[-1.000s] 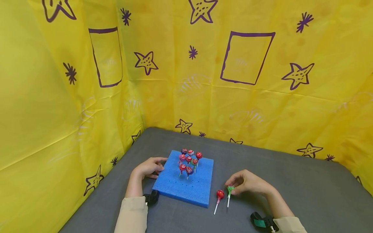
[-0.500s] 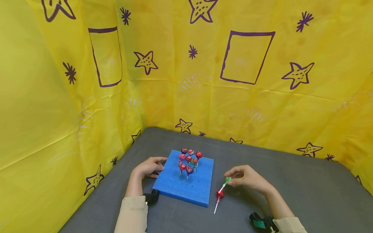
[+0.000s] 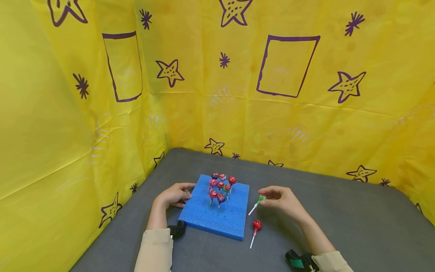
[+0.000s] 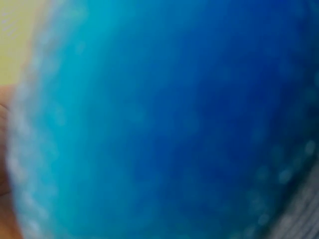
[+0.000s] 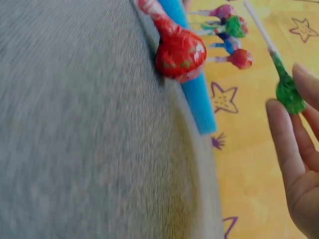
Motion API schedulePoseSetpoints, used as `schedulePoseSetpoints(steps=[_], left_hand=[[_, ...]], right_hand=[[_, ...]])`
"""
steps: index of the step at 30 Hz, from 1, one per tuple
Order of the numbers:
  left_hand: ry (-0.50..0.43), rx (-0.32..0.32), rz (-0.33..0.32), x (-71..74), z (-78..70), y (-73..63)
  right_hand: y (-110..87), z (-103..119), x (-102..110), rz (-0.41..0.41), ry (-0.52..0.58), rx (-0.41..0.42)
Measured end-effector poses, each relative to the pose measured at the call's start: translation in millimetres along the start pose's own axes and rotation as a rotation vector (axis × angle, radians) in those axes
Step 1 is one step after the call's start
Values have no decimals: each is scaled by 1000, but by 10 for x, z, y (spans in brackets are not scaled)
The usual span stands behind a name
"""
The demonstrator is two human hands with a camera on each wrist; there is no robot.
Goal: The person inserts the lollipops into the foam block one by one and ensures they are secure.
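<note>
My right hand (image 3: 283, 202) pinches a green-wrapped lollipop (image 3: 261, 198) by its head, just right of a blue foam board (image 3: 221, 223). In the head view its white stick points down and left, clear of the table; the right wrist view shows the candy (image 5: 289, 94) between thumb and fingers. Several wrapped lollipops (image 3: 220, 185) stand upright in the board's far half, and small holes show nearer its front. At the board's left edge rests my left hand (image 3: 173, 195), fingers relaxed against the side. Blurred blue foam (image 4: 159, 119) fills most of the left wrist view.
A red lollipop (image 3: 257, 225) lies on the dark grey table (image 3: 340, 219) between the board and my right forearm. Yellow cloth (image 3: 244, 124) with purple drawings walls the table's back and sides.
My right hand has lifted the green lollipop off the table and moved it up and away past the red one, its stick swinging toward the board. My left hand stays put.
</note>
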State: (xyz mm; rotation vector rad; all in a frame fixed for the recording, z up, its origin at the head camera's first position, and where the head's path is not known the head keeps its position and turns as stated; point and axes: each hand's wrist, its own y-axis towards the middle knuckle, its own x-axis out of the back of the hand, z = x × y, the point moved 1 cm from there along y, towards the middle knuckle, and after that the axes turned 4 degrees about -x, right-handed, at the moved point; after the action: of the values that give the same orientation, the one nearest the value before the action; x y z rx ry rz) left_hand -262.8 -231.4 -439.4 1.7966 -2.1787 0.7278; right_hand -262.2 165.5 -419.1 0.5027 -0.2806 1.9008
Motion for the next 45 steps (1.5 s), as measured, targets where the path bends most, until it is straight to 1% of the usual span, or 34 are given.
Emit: schedulePoseSetpoints(steps=[5,8,13,20,26,29,33,41,45], left_hand=[[-1,0,2,-6,0,0],[-2,-1,0,-8,-2,3],[-3,1,-5,-4,-8,2],[-10,0,-2,1,-9,-6],[-8,1,5,2,-11,-4],[-7,2,8,6,-16,-1],[-4,-1,10,15,-24,5],[-21,-18,16,11,3,27],[-20,-16,15,13,2,27]], right_hand=[[32,71,-37,-93,68,-2],[64,103,-59,-132,103,0],[124,160,-118,-163,132,16],[207,244,-287,-135,171,68],[244,308,-431,-94,232,79],[258,328,-490,-76,243,88],[291,345,-564,-69,255,80],[339,363,-719,-79,285,24],[331,366,-764,-91,279,24]])
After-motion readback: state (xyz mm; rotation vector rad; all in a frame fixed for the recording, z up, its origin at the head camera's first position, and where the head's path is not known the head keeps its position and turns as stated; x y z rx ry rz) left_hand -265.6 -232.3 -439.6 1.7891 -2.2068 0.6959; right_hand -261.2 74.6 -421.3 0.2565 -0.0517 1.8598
